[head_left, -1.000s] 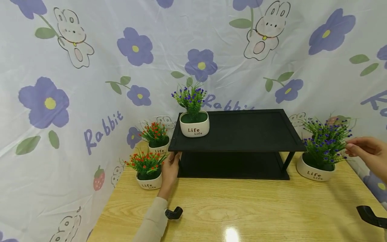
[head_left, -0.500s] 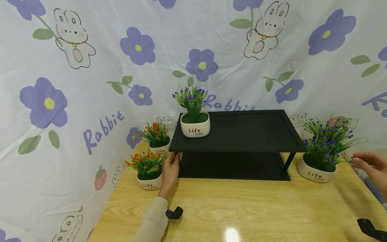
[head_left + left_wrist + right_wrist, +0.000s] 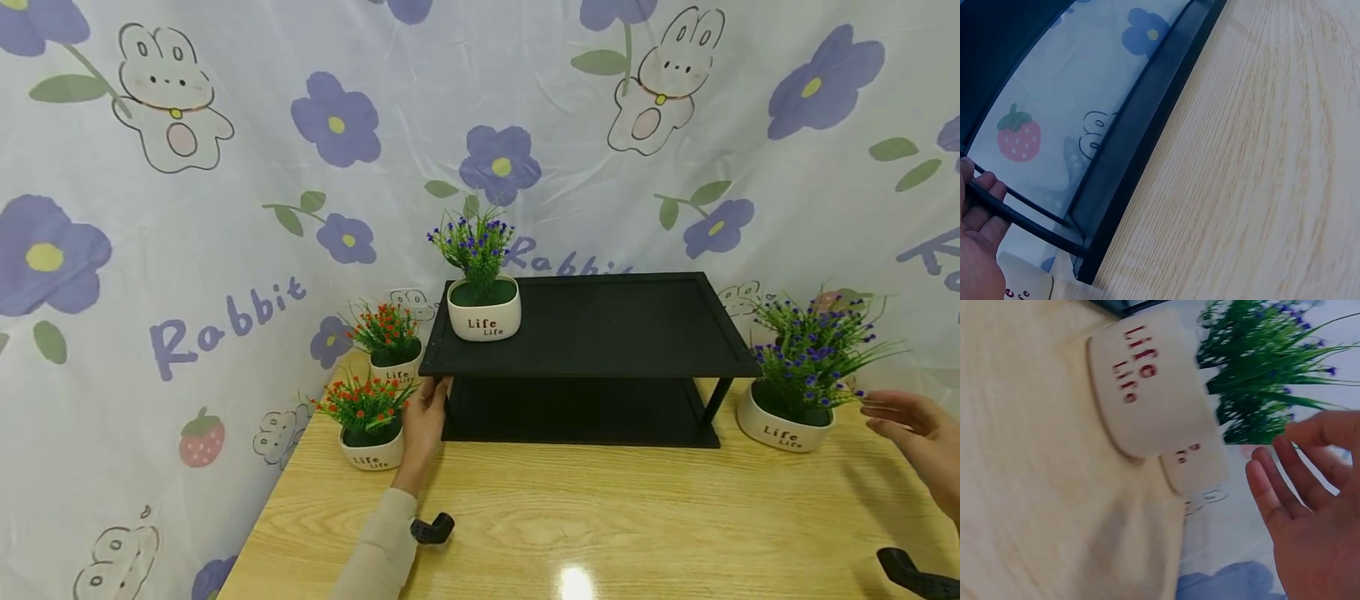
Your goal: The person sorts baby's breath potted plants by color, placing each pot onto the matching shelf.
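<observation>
A black two-tier shelf [image 3: 600,329] stands on the wooden table. My left hand [image 3: 422,429] holds its front left post [image 3: 1038,234], fingers curled round it in the left wrist view. On the top tier's left end sits a white pot of purple flowers [image 3: 483,312]. My right hand [image 3: 918,437], fingers spread and slightly bent, is beside the front purple-flowered plant [image 3: 787,417] at the shelf's right. In the right wrist view its thumb and fingertips are close to the long green leaves [image 3: 1272,369]; whether they touch cannot be told.
Two white pots with red flowers, one in front [image 3: 371,446] and one behind [image 3: 396,358], stand left of the shelf. Another purple-flowered plant [image 3: 832,317] is partly hidden behind the front right one. A printed curtain [image 3: 405,75] hangs behind the table.
My right hand has drawn away from the purple flowers, down and to the right, and its fingers have loosened. Long leaves now stick out rightward. My left hand stays on the post.
</observation>
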Available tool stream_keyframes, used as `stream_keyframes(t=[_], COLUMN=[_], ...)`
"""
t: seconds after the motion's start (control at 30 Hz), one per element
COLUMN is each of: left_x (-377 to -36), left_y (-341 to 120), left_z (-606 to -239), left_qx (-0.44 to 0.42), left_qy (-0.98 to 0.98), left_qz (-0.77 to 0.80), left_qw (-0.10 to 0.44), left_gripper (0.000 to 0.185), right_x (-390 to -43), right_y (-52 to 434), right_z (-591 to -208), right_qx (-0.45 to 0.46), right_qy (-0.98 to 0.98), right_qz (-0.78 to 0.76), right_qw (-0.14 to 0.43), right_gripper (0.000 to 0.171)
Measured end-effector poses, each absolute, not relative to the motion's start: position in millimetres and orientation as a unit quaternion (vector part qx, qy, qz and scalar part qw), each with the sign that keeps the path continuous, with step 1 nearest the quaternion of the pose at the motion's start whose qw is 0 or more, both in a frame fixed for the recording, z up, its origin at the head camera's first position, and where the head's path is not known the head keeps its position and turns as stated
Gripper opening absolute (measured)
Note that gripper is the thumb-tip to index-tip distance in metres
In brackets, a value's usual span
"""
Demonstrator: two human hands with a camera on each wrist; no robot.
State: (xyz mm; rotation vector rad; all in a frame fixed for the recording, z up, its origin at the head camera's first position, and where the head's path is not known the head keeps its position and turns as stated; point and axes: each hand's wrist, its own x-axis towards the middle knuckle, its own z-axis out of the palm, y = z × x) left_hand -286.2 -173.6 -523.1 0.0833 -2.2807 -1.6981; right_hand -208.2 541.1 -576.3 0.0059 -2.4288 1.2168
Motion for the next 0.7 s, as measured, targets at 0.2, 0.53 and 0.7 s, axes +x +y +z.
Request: stream_keyframes(t=[0.2, 0.53, 0.7], left_x=[-286.3, -286.3, -286.9], left_y=[-173.5, -173.2, -174.2], left_z=[-522.3, -522.9, -524.7], left_qx=[0.032, 0.028, 0.028], left_qy=[-0.792, -0.793, -0.792], left_qz=[-0.592, -0.591, -0.593], left_qw=[0.146, 0.149, 0.142], left_gripper=[0.042, 0.042, 0.046], right_x=[-200.4, -199.4, -204.9], right_y=[504.6, 460.9, 456.4], right_z=[-548.1, -518.3, -524.1], right_qx=[-0.01, -0.029, -0.031], right_qy=[-0.887, -0.85, -0.849], right_qz=[0.457, 0.523, 0.524], right_qw=[0.059, -0.051, -0.066], right_gripper=[0.088, 0.116, 0.124])
